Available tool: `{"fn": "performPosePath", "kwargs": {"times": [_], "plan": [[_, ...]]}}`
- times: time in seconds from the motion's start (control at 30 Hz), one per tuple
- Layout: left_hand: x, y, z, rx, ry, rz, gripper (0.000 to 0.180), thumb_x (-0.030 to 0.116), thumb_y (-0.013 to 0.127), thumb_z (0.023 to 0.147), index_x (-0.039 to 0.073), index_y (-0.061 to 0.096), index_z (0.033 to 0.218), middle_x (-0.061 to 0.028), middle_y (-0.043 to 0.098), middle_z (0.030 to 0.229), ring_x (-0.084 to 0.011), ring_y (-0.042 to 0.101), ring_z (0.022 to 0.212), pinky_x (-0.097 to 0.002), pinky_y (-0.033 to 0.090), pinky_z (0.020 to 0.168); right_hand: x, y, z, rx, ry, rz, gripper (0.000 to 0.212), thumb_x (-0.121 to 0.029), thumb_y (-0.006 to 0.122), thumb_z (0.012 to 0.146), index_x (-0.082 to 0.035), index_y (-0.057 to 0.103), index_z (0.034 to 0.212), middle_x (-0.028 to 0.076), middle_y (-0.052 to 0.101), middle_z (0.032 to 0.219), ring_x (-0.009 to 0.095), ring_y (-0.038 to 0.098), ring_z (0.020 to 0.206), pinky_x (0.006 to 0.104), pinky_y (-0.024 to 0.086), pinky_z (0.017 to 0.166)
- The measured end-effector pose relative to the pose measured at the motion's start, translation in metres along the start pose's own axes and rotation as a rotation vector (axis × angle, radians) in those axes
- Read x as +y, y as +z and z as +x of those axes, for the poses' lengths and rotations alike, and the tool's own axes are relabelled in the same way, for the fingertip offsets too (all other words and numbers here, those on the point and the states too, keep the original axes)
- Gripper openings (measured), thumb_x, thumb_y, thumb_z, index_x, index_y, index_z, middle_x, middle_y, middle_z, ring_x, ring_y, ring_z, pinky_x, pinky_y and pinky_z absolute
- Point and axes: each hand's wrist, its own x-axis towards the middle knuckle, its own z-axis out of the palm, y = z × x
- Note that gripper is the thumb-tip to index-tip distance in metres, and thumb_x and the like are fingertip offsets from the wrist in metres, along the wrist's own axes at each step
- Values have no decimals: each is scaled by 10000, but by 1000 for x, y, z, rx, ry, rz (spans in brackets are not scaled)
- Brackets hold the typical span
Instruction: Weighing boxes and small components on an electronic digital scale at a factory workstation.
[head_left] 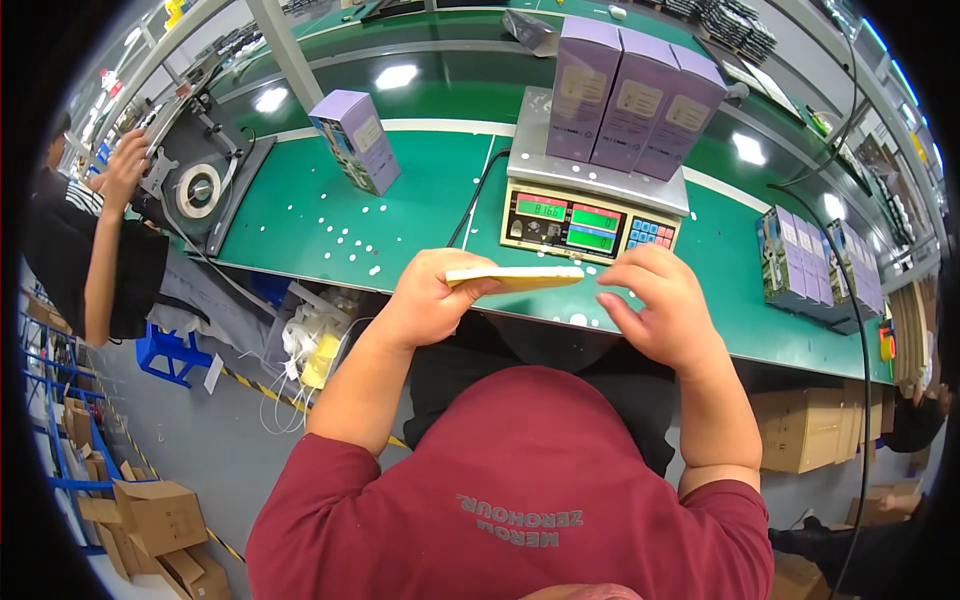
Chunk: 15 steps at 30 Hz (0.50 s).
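Note:
My left hand [440, 297] grips a thin, flat yellow pad with a white edge [520, 277], thumb underneath, held level over the table's front edge. To its right, my right hand [658, 305] has its fingers curved and apart, with nothing seen in them, just in front of the scale's keypad. Behind both hands stands a digital weighing scale [558, 228] with a lit green display. Three tall purple boxes [634, 102] stand side by side on its metal pan. Another purple box [358, 143] with a picture side stands alone to the left.
Small white round dots [340, 245] lie scattered over the green table [430, 165]. More purple boxes [800, 258] are grouped at the right. At the left, another person [95, 235] is beside a machine with a tape reel [198, 191]. Cardboard cartons [810, 425] lie under the table.

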Motion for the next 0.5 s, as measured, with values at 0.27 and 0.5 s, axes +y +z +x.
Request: {"fn": "performPosePath", "kwargs": {"times": [0.27,0.5], "plan": [[5,1,12,-64,154,181,97,-1,732,909,17,768,997,-129,776,935,-309,732,824,-380,579,772,28,14,16,-76,-167,-57,173,-26,805,777,-78,738,928,71,696,920,293,664,879,412,532,798],[-8,6,29,-99,242,176,140,-29,723,876,33,777,990,-125,783,956,-322,739,839,-388,581,773,48,13,22,-139,-121,80,143,5,786,771,-72,736,880,67,696,885,288,662,825,397,532,734]]}}
